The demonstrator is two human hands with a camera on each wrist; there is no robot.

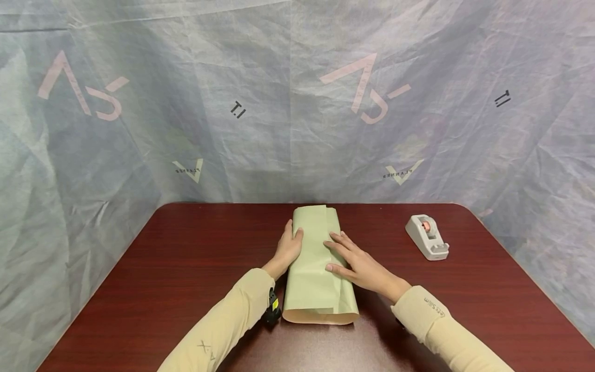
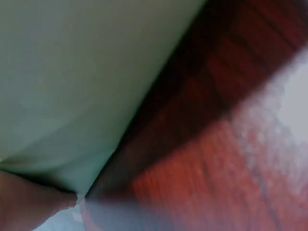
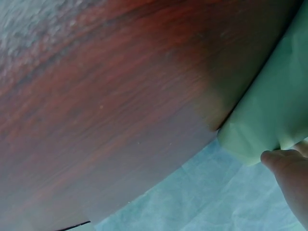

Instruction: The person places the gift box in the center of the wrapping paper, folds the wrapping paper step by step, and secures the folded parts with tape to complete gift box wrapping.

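Note:
A pale green paper wrap lies lengthwise on the table as a flattened tube, with an overlapping seam along its right part. Its near end gapes and shows a cream inner side; whatever it wraps is hidden. Along its left side rests my left hand, thumb on the upper edge and fingers straight against the side. My right hand lies over the right side, fingers spread and touching the top near the seam. In the right wrist view a finger or thumb meets the green paper.
A white tape dispenser with a roll of tape stands at the right of the dark red wooden table. Grey printed sheeting hangs behind the table and along both sides. A small black device sits at my left cuff.

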